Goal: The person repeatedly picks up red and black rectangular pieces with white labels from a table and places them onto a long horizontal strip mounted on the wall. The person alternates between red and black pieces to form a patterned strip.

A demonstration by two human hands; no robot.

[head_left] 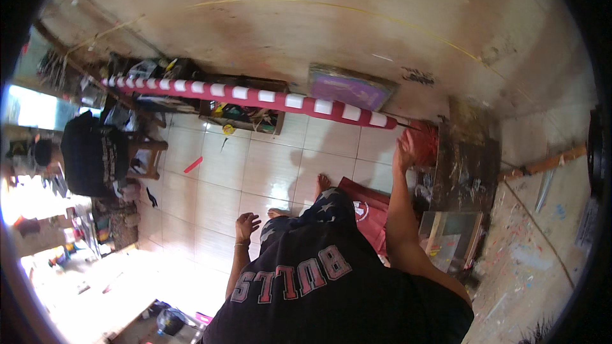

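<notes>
Along the far wall, a long maroon strip with white patches [253,94] runs across, a dark rod [405,125] poking out of its right end. Right hand [405,150] is up just below that rod, fingers loosely parted; can't tell if it touches. Left hand [247,227] hangs low over the floor, fingers slack and bent, well away from the strip. Hands far apart.

Clutter: an open wooden crate [279,125] full of odds and ends sits behind the strip, partly covered by it; a purple panel [352,92] leans on the wall, its lower edge partly blocked too. A red stringy bundle [426,144] crowds the right hand, against a dark stained cabinet [468,172]. Maroon bag [373,216] on the tiles, right by the feet. Yellow roll [228,130] near the crate, red scrap [193,165] further left. Far left: another person [95,155] in black, beside a wooden stool [153,159].
</notes>
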